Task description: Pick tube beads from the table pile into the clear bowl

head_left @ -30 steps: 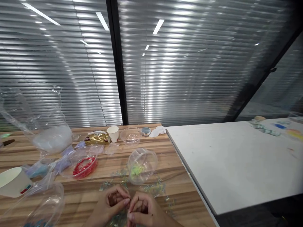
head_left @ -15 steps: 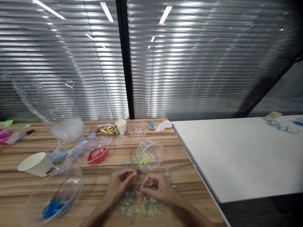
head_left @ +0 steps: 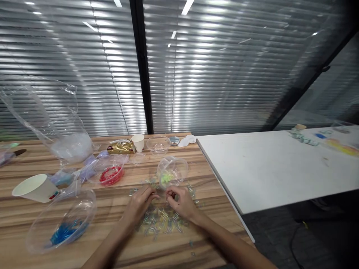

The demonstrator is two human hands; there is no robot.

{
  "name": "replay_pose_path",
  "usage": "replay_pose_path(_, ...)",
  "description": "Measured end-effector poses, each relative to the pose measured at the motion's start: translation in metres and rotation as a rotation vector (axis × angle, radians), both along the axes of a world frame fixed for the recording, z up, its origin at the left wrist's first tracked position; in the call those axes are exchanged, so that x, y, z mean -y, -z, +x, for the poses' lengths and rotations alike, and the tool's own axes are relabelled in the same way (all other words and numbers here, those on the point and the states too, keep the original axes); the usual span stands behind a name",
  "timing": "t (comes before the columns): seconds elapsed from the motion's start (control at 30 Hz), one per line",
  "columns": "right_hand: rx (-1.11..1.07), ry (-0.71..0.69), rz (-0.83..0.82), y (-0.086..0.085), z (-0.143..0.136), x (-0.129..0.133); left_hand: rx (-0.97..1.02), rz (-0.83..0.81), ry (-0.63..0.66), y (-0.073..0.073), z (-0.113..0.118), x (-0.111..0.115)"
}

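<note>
My left hand (head_left: 140,201) is closed in a pinch, thumb against fingertips, above the wooden table. Facing it a short gap away, my right hand (head_left: 181,201) is also pinched. Whatever lies between the fingers of either hand is too small and blurred to make out. Below both hands spreads a loose scatter of small clear, yellowish tube-shaped beads (head_left: 162,221). Just beyond the hands stands a clear plastic bowl (head_left: 181,170) with yellow-green pieces (head_left: 166,178) inside.
On the left are clear bowls with red beads (head_left: 111,175) and blue pieces (head_left: 66,231), plus a tipped paper cup (head_left: 33,188). Behind stand a plastic bag (head_left: 74,147), a gold packet (head_left: 121,147), a small cup (head_left: 138,142) and another bowl (head_left: 158,146). A white table (head_left: 252,168) adjoins on the right.
My right hand has risen from low over the beads to about level with my left. Both hands stay pinched. The view has turned slightly right and down.
</note>
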State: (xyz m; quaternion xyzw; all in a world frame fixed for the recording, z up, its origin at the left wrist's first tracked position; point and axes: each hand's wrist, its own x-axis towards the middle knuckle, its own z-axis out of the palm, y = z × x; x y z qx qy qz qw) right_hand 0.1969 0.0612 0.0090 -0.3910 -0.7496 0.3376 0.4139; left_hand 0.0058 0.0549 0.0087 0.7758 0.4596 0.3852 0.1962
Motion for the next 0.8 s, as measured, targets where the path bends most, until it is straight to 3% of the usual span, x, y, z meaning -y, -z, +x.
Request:
replay_pose_path(0.17,0.029,0.037,0.056,0.01,0.003,-0.009,-0.161,0.149,0.043,0.006,-0.008,-0.003)
replay_pose_path(0.47,0.142,-0.062,0.127,0.023,0.005,-0.014,-0.292,0.303,0.064,0.012,-0.011,-0.002)
replay_pose_path(0.63,0.218,-0.174,0.294,0.026,0.004,-0.014,-0.342,0.358,0.16,0.016,-0.01,-0.005)
replay_pose_path(0.8,0.191,-0.17,0.394,0.026,0.005,-0.016,-0.353,0.349,0.2,0.012,-0.007,-0.004)
